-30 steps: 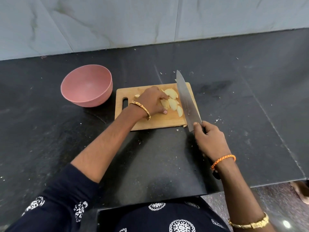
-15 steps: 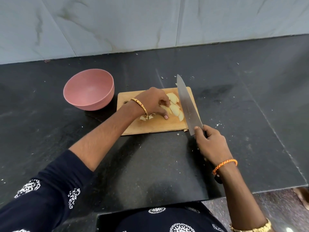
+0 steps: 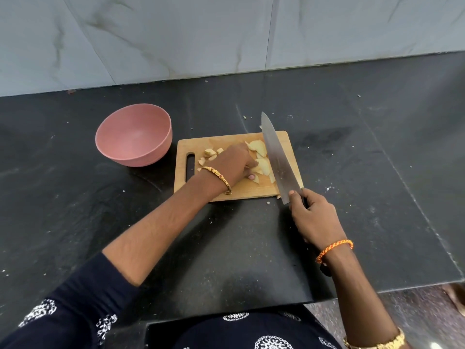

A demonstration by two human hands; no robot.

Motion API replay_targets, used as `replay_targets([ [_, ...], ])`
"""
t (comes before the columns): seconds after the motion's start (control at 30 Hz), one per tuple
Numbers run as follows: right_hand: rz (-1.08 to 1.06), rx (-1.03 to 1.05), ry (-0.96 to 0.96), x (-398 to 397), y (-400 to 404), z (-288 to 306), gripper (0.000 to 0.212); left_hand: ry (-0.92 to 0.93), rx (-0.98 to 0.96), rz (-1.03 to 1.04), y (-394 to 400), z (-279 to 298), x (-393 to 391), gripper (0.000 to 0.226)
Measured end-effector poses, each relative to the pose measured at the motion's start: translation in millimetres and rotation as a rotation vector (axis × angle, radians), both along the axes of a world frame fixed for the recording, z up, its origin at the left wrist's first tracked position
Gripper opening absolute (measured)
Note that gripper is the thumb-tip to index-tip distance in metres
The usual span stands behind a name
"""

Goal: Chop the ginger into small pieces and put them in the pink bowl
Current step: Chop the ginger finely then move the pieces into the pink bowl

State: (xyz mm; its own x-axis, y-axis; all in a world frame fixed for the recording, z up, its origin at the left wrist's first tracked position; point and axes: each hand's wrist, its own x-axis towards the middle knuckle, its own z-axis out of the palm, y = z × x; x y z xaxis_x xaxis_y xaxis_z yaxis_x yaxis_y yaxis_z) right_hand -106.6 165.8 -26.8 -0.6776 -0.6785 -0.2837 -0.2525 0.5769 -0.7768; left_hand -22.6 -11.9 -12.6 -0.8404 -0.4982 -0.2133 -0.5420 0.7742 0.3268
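Left hand (image 3: 232, 162): fingers curled down on the ginger slices (image 3: 260, 157) on the cutting board (image 3: 251, 190).
Right hand (image 3: 312, 217): closed around the knife (image 3: 278, 159) handle, blade beside the slices.
Pink bowl (image 3: 134, 137): on the tabletop (image 3: 75, 210), left of the board.

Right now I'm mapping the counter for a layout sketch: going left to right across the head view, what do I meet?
Bowl → board → left hand → ginger slices → knife → right hand.
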Motion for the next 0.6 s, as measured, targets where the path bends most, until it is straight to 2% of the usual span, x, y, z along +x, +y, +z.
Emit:
replay_targets([
  [0.17, -0.001, 0.004, -0.002, 2.0, -2.8, -1.7, 0.037, -0.001, -0.028, -0.029, 4.6, -6.1, 1.6, 0.036],
  [0.37, -0.004, -0.012, -0.019, -1.4, 0.6, -1.5, 0.034, 0.125, -0.044, -0.056, 1.9, -6.4, 6.8, 0.026],
  [0.6, -0.021, -0.014, -0.016, -2.7, 0.6, -1.1, 0.035, 0.073, -0.07, -0.101, 3.9, 1.1, 3.8, 0.03],
])
